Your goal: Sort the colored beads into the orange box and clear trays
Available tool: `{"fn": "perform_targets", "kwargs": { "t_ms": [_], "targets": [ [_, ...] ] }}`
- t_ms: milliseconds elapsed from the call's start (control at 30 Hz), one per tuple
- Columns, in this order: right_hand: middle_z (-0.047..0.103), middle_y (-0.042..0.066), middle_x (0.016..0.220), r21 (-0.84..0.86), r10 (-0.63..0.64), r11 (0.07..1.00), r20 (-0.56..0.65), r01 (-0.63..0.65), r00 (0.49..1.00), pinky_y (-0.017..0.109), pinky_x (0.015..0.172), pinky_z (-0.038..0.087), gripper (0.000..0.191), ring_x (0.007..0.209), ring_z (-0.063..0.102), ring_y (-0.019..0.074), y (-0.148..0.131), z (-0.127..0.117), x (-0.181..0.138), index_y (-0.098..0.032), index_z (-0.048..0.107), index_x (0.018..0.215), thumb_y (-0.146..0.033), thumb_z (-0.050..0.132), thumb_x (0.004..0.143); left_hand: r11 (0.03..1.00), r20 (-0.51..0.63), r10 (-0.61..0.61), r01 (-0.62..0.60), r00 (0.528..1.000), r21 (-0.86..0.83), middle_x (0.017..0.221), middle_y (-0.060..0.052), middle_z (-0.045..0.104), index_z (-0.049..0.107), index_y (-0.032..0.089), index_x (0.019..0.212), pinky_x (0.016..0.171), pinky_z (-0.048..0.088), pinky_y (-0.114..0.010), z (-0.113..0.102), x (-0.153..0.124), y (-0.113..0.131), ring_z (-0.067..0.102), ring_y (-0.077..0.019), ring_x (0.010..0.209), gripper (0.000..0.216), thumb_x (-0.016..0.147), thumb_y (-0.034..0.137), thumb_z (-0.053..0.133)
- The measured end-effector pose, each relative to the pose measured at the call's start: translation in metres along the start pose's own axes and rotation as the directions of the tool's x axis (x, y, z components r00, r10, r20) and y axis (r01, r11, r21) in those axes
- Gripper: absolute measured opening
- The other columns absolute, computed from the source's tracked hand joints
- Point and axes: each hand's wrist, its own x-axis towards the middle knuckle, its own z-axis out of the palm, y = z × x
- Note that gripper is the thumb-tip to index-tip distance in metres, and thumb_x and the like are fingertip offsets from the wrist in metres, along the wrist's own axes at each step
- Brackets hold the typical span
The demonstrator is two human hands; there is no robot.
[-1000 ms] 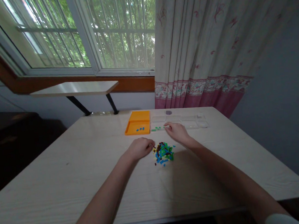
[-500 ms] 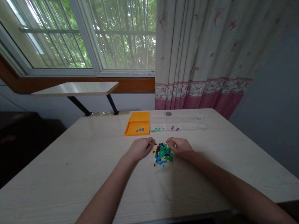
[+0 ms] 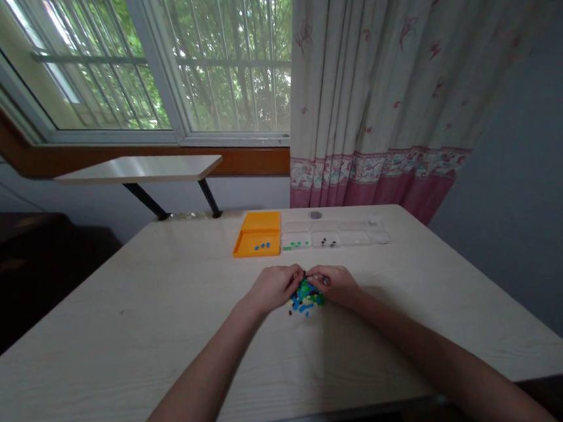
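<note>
A small heap of toy bricks [image 3: 306,295] in blue, green, brown and pale yellow lies on the table. At the heap's upper left edge, my left hand [image 3: 275,286] is closed in a pinch, with a tiny dark brown brick [image 3: 304,273] at its fingertips. My right hand [image 3: 337,285] has its fingers pinched together over the right side of the pile. Whatever it may hold is too small to make out. The two sets of fingertips nearly meet above the heap and hide its upper part.
Beyond the hands stands an open orange box [image 3: 256,234] with a few blue bricks. To its right, a clear compartment tray [image 3: 357,236] holds some green and dark brown pieces. A raised shelf [image 3: 144,169] is at the back left of the pale table [image 3: 141,354].
Both hands have moved inward over the heap, and their fingertips are now close together. The dark brown brick has shifted right with my left hand. The camera view has moved slightly.
</note>
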Motion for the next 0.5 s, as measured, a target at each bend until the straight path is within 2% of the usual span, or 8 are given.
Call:
{"fn": "perform_targets", "kwargs": {
  "t_ms": [233,333,433,500],
  "targets": [
    [0.064,-0.002,0.066,0.048,-0.002,0.999,-0.041,0.004,0.999,0.017,0.055,0.039,0.02,0.055,0.053,0.0089,0.001,0.003,0.0,-0.022,0.065,0.087,-0.031,0.05,0.078,1.0,-0.007,0.007,-0.008,1.0,-0.027,0.078,-0.002,0.065,0.055,0.021,0.094,0.059,0.036,-0.022,0.0,-0.001,0.001,0.059,-0.0144,0.069,0.028,0.087,0.035,0.032],
    [0.064,-0.002,0.064,0.082,-0.019,0.996,-0.103,0.027,0.995,0.017,0.053,0.039,0.02,0.053,0.052,0.0084,0.006,0.001,0.002,-0.021,0.065,0.085,-0.031,0.05,0.078,1.0,-0.021,-0.011,0.011,1.0,-0.014,0.076,-0.001,0.065,0.053,0.022,0.096,0.058,0.036,-0.022,-0.001,-0.002,-0.001,0.059,-0.015,0.068,0.026,0.086,0.035,0.033],
    [0.062,0.0,0.061,0.102,-0.019,0.993,-0.308,0.053,0.951,0.017,0.052,0.04,0.023,0.05,0.051,0.0082,0.015,-0.013,0.006,-0.018,0.066,0.083,-0.033,0.05,0.078,1.0,-0.014,-0.018,0.018,1.0,0.026,0.077,-0.002,0.064,0.054,0.023,0.095,0.057,0.035,-0.023,-0.001,-0.001,-0.006,0.058,-0.0155,0.068,0.025,0.086,0.033,0.033],
    [0.064,0.002,0.065,0.121,0.007,0.991,-0.502,0.063,0.865,0.018,0.051,0.041,0.024,0.052,0.051,0.0088,0.022,-0.029,0.009,-0.017,0.066,0.082,-0.035,0.051,0.078,0.998,0.012,-0.022,0.022,1.0,0.062,0.078,-0.003,0.064,0.055,0.022,0.091,0.057,0.034,-0.023,-0.001,-0.001,-0.011,0.058,-0.0159,0.069,0.025,0.085,0.033,0.034]
  ]
}}
